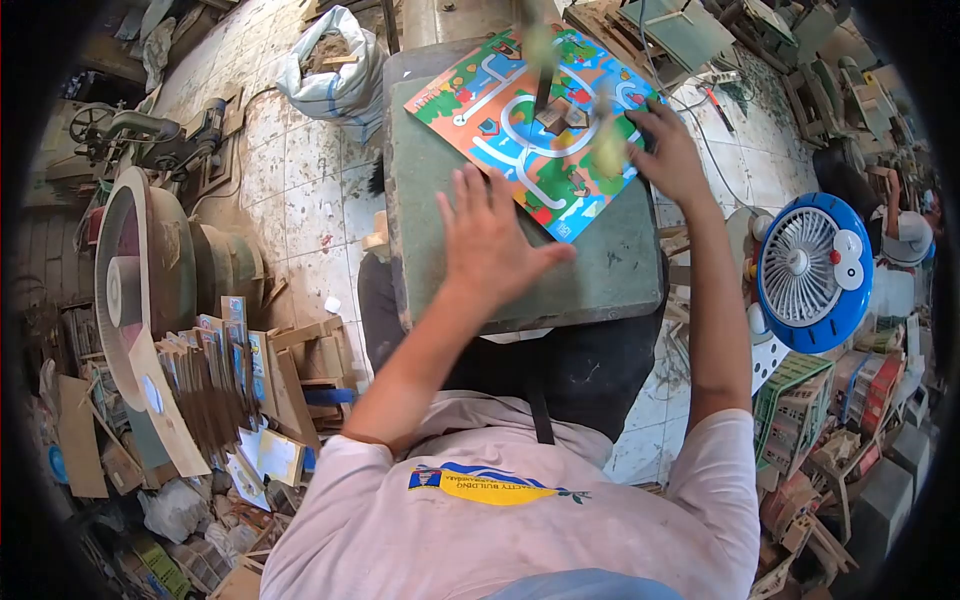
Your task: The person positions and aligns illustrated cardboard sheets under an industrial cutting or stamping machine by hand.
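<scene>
A colourful printed wooden board (488,137) with white winding tracks lies at an angle across the grey-green machine table (445,210). My left hand (492,240) is spread flat, its fingertips beside the board's near left edge and its thumb pointing right. At the right corner of the board is my right hand (678,155), fingers apart and slightly bent, with the fingertips and thumb at the edge. A thin dark upright part (545,85) of the machine stands over the board's middle, near a small brown block (562,115). Blurred yellowish shapes hide parts of the print.
To the right stands a blue fan (858,275) with a cartoon face. A large wheel-shaped machine (125,290) is at the left, above a stack of thin boards (205,385). Behind the table sits a white sack (330,75). Another person (905,235) is at far right.
</scene>
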{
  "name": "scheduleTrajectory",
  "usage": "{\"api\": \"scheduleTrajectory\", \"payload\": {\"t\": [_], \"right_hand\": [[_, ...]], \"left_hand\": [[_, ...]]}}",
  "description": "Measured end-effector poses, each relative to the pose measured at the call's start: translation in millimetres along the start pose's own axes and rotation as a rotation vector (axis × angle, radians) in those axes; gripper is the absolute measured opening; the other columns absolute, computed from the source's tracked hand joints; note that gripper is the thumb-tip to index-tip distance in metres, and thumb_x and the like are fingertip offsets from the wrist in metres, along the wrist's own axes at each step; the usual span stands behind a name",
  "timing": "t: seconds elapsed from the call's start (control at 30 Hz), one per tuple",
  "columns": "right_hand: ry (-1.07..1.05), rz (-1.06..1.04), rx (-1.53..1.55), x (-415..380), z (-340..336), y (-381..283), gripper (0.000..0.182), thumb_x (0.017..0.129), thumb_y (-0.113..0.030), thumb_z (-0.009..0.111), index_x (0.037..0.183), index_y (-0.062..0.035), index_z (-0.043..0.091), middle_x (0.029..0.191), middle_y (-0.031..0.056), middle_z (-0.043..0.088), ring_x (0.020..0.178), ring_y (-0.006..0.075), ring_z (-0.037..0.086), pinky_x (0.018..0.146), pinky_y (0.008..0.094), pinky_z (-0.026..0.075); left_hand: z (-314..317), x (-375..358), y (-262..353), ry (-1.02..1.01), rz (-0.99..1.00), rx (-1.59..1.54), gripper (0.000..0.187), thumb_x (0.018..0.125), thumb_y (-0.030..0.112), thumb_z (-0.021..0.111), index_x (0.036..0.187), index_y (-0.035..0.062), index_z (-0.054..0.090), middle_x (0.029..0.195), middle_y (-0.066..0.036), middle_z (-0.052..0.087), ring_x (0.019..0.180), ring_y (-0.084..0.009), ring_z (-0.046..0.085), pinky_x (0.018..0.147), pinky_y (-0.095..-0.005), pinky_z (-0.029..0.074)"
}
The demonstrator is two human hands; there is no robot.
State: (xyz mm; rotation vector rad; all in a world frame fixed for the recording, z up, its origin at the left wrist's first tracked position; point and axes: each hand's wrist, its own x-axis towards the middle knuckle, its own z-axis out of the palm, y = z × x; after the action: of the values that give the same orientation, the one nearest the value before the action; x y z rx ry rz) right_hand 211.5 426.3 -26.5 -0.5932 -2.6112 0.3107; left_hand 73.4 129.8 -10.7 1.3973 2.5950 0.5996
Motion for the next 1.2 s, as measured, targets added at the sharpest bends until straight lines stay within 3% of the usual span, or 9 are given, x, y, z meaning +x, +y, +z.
{"api": "scheduleTrajectory", "payload": {"t": [0.07, 0.23, 0.57, 0.83, 1.2], "right_hand": [[-0.005, 0.010, -0.016, 12.2, 2.8, 15.2, 0.067, 0.086, -0.056, 0.081, 0.130, -0.0070, 0.074, 0.138, 0.0291, 0.063, 0.131, 0.0449, 0.059, 0.109, 0.0532, 0.048], [-0.095, 0.273, -0.022, 16.7, 2.2, 24.7, 0.093, 0.083, -0.076, 0.074, 0.146, -0.0078, 0.063, 0.132, 0.0288, 0.065, 0.126, 0.0460, 0.063, 0.104, 0.0528, 0.052], [0.027, 0.353, 0.000, -26.1, -2.7, 6.8, 0.090, 0.083, -0.070, 0.077, 0.142, -0.0027, 0.065, 0.124, 0.0310, 0.068, 0.114, 0.0447, 0.068, 0.100, 0.0524, 0.053], [-0.043, 0.474, -0.145, -59.2, -24.5, -25.7, 0.086, 0.084, -0.067, 0.078, 0.143, -0.0056, 0.066, 0.137, 0.0351, 0.059, 0.127, 0.0499, 0.059, 0.105, 0.0561, 0.048], [-0.065, 0.495, -0.161, -91.4, -41.2, -55.9, 0.083, 0.085, -0.062, 0.080, 0.146, -0.0078, 0.065, 0.140, 0.0363, 0.056, 0.128, 0.0510, 0.056, 0.108, 0.0560, 0.046]], "left_hand": [[15.4, -5.0, 8.7, 0.049, -0.007, -0.008, 0.128, 0.072, 0.064, 0.089, 0.159, -0.0104, 0.030, 0.164, -0.040, 0.029, 0.155, -0.0544, 0.026, 0.122, -0.0725, 0.021], [14.0, -2.9, 7.9, 0.071, -0.021, -0.042, 0.125, 0.073, 0.061, 0.089, 0.158, -0.0112, 0.031, 0.164, -0.038, 0.030, 0.156, -0.0532, 0.026, 0.123, -0.0722, 0.021], [-2.5, 9.4, -16.3, -0.046, 0.099, -0.031, 0.122, 0.072, 0.057, 0.091, 0.157, -0.0101, 0.034, 0.164, -0.035, 0.033, 0.157, -0.0510, 0.026, 0.126, -0.0659, 0.022], [-11.2, 17.6, -41.3, -0.111, 0.227, -0.014, 0.126, 0.070, 0.057, 0.091, 0.162, -0.0050, 0.031, 0.166, -0.032, 0.034, 0.157, -0.0479, 0.029, 0.129, -0.0605, 0.022], [-20.1, 38.2, -65.8, -0.190, 0.381, 0.012, 0.125, 0.072, 0.057, 0.090, 0.165, -0.0002, 0.030, 0.171, -0.025, 0.030, 0.161, -0.0399, 0.026, 0.131, -0.0575, 0.019]]}}
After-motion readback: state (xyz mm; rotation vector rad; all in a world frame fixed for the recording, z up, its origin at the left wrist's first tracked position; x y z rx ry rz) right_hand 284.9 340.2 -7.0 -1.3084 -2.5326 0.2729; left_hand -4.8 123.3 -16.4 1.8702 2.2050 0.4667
